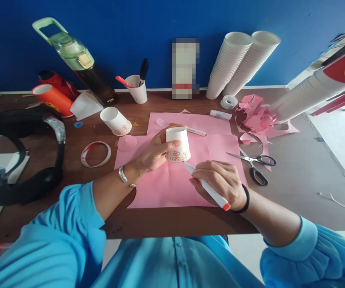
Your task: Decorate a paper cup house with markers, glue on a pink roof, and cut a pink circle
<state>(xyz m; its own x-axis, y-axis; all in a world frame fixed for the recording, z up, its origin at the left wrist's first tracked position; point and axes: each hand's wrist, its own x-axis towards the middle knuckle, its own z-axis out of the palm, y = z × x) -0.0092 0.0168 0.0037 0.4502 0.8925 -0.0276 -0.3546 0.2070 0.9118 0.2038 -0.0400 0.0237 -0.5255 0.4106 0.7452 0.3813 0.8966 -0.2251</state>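
My left hand (157, 150) is wrapped round a white paper cup (177, 139), held upside down with its rim at the bottom. Small orange flowers and grass are drawn along that rim. In my right hand (220, 180) is a white felt-tip marker (207, 191) with an orange end, its tip at the cup's rim. Both hands are above pink paper sheets (172, 188). A marker cap, or a similar slim piece, is partly hidden behind the cup, beside another white marker (197, 131). To the left stands a second decorated paper cup (114, 120).
Scissors (252, 160) lie right of the paper, with pink scraps (252, 106) and a glue stick (220, 115) behind. Tall cup stacks (231, 64) stand against the blue wall. Leftward are a tape roll (96, 154), a bottle (93, 78), a pen cup (137, 90) and a black headset (22, 156).
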